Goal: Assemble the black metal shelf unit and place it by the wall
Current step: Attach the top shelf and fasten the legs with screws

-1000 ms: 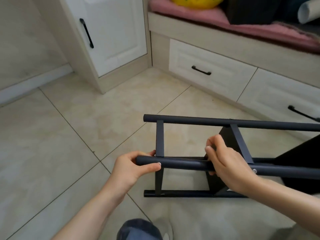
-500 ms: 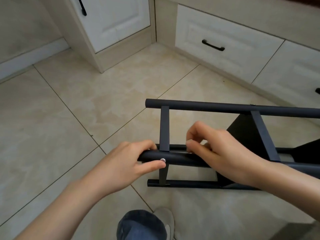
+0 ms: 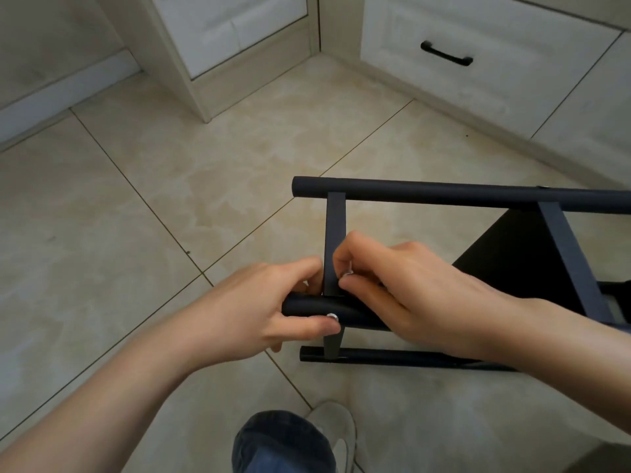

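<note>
The black metal shelf unit [image 3: 444, 192] lies on its side on the tiled floor, its round posts running left to right with flat crossbars between them. A black shelf panel [image 3: 505, 254] shows inside the frame at the right. My left hand [image 3: 273, 312] grips the end of the near upper post, thumb beside a silver screw head [image 3: 332, 316]. My right hand [image 3: 403, 285] reaches over the same post and pinches a small silver fastener [image 3: 348, 273] against the left crossbar [image 3: 334, 240], just above the joint.
White cabinet doors [image 3: 232, 29] and a drawer with a black handle [image 3: 445, 53] line the far side. A wall with a skirting board [image 3: 58, 93] runs at the left. My knee [image 3: 283, 442] and shoe [image 3: 338, 425] are at the bottom.
My right hand slid left along the post to the left crossbar joint and now pinches a small fastener there. The head tilted down and closer. My left hand kept its grip.
</note>
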A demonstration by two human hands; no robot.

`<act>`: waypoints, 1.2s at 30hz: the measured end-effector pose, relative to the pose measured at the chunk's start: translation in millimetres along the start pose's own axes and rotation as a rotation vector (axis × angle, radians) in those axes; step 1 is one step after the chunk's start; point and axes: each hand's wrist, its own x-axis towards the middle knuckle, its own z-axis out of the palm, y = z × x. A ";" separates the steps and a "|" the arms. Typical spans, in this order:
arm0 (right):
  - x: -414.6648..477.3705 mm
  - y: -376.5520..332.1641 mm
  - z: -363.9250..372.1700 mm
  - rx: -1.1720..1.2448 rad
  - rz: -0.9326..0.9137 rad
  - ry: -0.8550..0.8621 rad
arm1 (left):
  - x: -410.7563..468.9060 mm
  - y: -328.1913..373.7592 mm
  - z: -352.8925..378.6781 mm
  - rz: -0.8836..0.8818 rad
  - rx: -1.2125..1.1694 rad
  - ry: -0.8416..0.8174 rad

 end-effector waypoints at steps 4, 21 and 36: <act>-4.8 -8.3 2.7 -0.004 0.016 -0.043 | -5.4 -3.4 4.8 0.007 -0.001 0.034; -10.6 -3.4 23.3 0.370 0.405 0.349 | -19.6 -7.5 6.4 0.282 0.408 0.150; 5.4 15.3 19.0 0.643 0.620 -0.166 | -6.8 -17.1 11.9 0.397 0.233 0.139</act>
